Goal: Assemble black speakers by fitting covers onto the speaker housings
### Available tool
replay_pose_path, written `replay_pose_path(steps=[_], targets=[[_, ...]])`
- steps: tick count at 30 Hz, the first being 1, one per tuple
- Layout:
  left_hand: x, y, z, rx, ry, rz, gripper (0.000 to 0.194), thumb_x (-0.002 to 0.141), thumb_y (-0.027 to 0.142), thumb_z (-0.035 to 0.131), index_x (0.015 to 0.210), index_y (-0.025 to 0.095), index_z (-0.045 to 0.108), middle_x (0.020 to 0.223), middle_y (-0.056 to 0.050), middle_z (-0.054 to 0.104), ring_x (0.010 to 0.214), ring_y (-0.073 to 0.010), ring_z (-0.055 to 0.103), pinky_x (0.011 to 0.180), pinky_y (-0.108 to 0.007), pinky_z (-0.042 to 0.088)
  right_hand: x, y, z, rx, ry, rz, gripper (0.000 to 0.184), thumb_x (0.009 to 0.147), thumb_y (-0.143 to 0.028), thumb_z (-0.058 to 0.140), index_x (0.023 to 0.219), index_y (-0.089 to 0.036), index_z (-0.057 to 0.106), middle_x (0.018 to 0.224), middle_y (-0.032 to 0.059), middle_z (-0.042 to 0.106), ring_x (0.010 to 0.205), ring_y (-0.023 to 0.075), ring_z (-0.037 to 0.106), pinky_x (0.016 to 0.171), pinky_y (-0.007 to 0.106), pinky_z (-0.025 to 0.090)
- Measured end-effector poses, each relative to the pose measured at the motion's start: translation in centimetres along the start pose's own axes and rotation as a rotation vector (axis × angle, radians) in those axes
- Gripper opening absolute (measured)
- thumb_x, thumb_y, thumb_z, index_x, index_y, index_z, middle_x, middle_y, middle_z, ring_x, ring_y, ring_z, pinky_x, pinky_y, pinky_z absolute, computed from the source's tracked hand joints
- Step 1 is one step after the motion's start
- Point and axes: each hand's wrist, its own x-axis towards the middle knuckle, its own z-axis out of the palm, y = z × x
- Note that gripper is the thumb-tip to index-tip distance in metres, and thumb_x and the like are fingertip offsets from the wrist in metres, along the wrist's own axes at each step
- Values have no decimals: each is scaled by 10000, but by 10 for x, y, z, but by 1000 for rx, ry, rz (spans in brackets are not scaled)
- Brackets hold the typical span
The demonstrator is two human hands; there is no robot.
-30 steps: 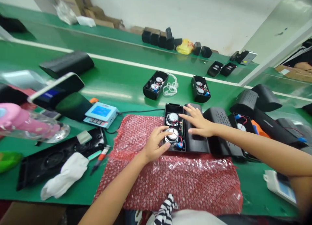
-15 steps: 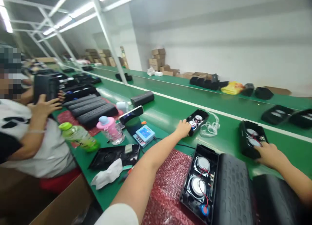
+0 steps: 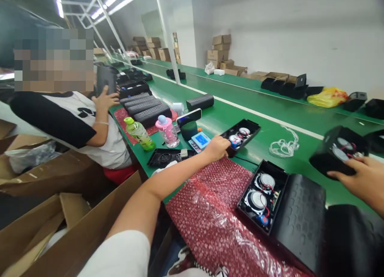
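Your left hand [image 3: 216, 147] sits just above the middle of the frame, fingers closed around the near end of an open speaker housing [image 3: 241, 136] that shows two round drivers inside. That housing rests tilted on the green belt [image 3: 240, 105], its far end pointing toward the upper right. Your right hand [image 3: 361, 181] is at the right edge of the frame, fingers wrapped around the underside of a second open speaker housing [image 3: 337, 155], which is lifted and tipped so its two drivers and red wires face the camera.

Below and between your hands, in the lower middle of the frame, a third open housing [image 3: 262, 193] lies on the red bubble wrap [image 3: 210, 217], touching a black grille cover [image 3: 301, 217] on its right side. A tangle of white cord [image 3: 283, 145] lies on the belt between the two housings you hold, apart from both.

Left of your left hand stand a small blue meter [image 3: 200, 140], a pink bottle [image 3: 167, 131] and a green bottle [image 3: 138, 133]; a flat black panel [image 3: 165, 157] lies just in front of them. Farther back, finished black speakers [image 3: 147, 109] lie side by side on another red mat.

In the upper left of the frame another person in a black-and-white shirt [image 3: 75, 121] holds a dark part up with one hand [image 3: 105, 99]. Cardboard boxes [image 3: 222, 53] stand along the far wall at the top centre, and a yellow bag [image 3: 327, 97] lies at the upper right.
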Motion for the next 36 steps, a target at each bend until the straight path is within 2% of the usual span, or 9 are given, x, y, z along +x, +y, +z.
replay_pose_path(steps=[3,6,8,10,14,18,25,31,36], targets=[[-64,-10,-21,-21,64,-55,129,781,146,592,887,148,666,904,-120,695,923,-269,610,888,-420,445,6,-85,-46,-20,54,-90,312,729,-583,573,703,-273,595,854,124,590,818,320,572,549,395,404],[-121,-8,-32,-42,118,-75,143,776,134,574,881,172,662,884,-88,707,908,-259,624,944,-455,455,-2,-166,-74,71,50,-228,228,755,-454,648,720,-229,632,906,126,591,842,300,566,554,356,420],[-152,-3,-32,-57,153,-73,141,774,130,570,873,177,658,874,-75,715,888,-251,638,977,-476,454,-15,-211,-83,172,96,-334,199,769,-385,659,692,-204,632,884,121,584,800,278,547,567,348,434],[-176,3,-28,-68,183,-66,138,775,117,555,840,189,654,843,-60,719,847,-238,650,991,-490,458,-33,-248,-86,227,80,-400,140,756,-316,679,694,-196,638,858,101,576,790,256,539,578,326,436],[-203,10,-12,-82,224,-61,148,790,116,538,798,210,653,843,-55,733,820,-232,674,995,-507,471,-68,-300,-81,239,-63,-429,73,726,-215,712,711,-196,643,860,82,569,803,231,519,562,279,378],[-207,13,4,-84,239,-74,167,794,104,534,807,214,658,861,-59,743,825,-236,688,1000,-518,475,-97,-325,-70,234,-148,-449,65,700,-134,688,717,-183,649,837,93,560,789,231,483,573,280,329],[-195,15,21,-99,242,-54,191,802,103,527,846,215,675,879,-61,752,858,-245,691,1002,-510,476,-123,-345,-58,241,-192,-473,112,659,-71,628,681,-181,628,772,91,554,739,228,464,595,319,310],[-189,9,23,-112,232,-35,198,790,80,532,840,204,678,900,-64,759,868,-247,689,1013,-501,469,-140,-358,-48,240,-244,-486,122,639,-80,651,658,-196,621,750,77,572,715,223,493,576,319,315],[-183,14,16,-140,212,-1,146,805,121,581,864,209,682,979,-77,755,944,-267,682,1039,-517,443,-140,-363,-40,177,-270,-462,144,669,-47,627,690,-189,629,754,87,583,711,230,518,579,325,355]])
